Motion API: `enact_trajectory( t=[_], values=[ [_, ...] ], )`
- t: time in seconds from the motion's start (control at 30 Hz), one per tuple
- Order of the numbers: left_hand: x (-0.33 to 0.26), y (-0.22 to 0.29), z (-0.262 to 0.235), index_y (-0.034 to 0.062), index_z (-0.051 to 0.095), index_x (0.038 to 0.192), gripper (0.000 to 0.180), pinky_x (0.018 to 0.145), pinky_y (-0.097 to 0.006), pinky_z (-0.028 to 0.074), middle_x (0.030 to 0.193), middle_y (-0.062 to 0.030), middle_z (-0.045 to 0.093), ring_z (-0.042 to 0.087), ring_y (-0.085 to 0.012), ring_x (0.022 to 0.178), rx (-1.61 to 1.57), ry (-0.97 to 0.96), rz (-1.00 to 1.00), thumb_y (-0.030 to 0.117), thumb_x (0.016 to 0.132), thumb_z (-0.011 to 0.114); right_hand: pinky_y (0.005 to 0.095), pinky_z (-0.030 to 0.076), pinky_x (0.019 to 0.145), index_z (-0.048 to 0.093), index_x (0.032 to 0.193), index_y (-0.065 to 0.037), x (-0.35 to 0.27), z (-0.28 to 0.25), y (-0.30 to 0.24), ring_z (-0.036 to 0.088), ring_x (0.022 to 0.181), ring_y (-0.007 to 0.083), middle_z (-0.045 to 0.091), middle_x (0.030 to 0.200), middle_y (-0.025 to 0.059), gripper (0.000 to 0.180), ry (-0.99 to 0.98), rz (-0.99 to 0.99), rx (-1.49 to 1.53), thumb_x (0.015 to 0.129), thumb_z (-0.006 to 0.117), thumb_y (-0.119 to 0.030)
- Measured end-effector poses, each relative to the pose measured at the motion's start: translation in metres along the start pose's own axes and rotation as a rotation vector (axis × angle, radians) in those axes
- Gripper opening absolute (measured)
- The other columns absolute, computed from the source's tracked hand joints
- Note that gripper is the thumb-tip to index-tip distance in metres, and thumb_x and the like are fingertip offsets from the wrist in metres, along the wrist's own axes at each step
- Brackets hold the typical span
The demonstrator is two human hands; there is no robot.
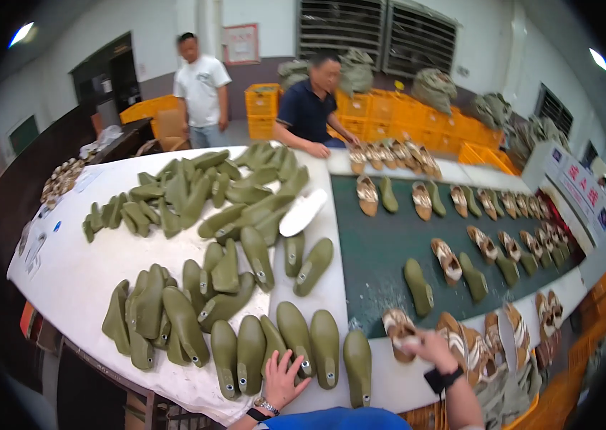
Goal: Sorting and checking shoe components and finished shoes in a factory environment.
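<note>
1. At the lower middle of the frame the left hand lies flat with its fingers spread apart, resting on the heel ends of a row of green shoe forms that stand side by side near the front edge of the white surface.
2. Lower right, the right hand has its fingers pinched on a striped shoe; how firmly is hard to tell, since the hand covers part of it.
3. The forms look hard, smooth and fairly heavy, probably moulded plastic. They would not give under a grip and could slide on one another, so the narrow waist or the heel block seems the safest place to take hold.
4. The shoe looks light and soft in its upper; holding it by the sole or heel should avoid crushing it.
5. The front edge is just beside the row, so there is little room there. The left of the surface is barer.
6. Further back lie heaped forms, a dark green belt carrying pairs, then orange crates and two people.
</note>
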State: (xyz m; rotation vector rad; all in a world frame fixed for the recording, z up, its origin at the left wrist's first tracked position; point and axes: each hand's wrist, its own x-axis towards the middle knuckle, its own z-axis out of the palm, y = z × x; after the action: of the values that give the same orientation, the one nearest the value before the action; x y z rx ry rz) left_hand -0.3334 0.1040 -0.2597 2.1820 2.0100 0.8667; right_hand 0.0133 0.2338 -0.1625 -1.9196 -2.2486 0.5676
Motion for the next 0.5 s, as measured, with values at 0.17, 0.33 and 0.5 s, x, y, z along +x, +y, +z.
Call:
enact_trajectory(
  t=[0.17,0.33,0.5],
  values=[
    [0.0,0.0,0.0,0.0148,0.053,0.122,0.06,0.098,-0.056,0.03,0.129,-0.0157,0.043,0.034,-0.0449,0.121,0.012,-0.01,-0.038,0.035,0.069,0.073,0.0415,0.05,0.074,0.065,0.098,-0.01,0.098,-0.017,-0.017,0.064,0.084,0.0337,0.067,0.088,0.015,0.039,0.14,0.021,0.163,0.074,0.069,-0.042],
    [0.003,0.0,0.005,0.0137,0.054,0.12,0.06,0.097,-0.058,0.03,0.129,-0.016,0.043,0.033,-0.0459,0.12,-0.002,-0.06,-0.053,0.035,0.067,0.074,0.0423,0.051,0.073,0.066,0.095,-0.009,0.204,0.007,-0.002,0.064,0.083,0.0345,0.066,0.088,0.0179,0.036,0.269,-0.002,0.132,0.075,0.068,-0.038],
    [0.001,-0.001,0.009,0.0128,0.055,0.119,0.06,0.096,-0.059,0.03,0.13,-0.0163,0.042,0.033,-0.0469,0.12,0.008,-0.083,-0.076,0.036,0.067,0.075,0.0411,0.049,0.08,0.065,0.094,-0.008,0.273,0.038,0.005,0.063,0.091,0.0329,0.066,0.093,0.017,0.034,0.199,0.131,0.123,0.075,0.068,-0.035]
  ],
)
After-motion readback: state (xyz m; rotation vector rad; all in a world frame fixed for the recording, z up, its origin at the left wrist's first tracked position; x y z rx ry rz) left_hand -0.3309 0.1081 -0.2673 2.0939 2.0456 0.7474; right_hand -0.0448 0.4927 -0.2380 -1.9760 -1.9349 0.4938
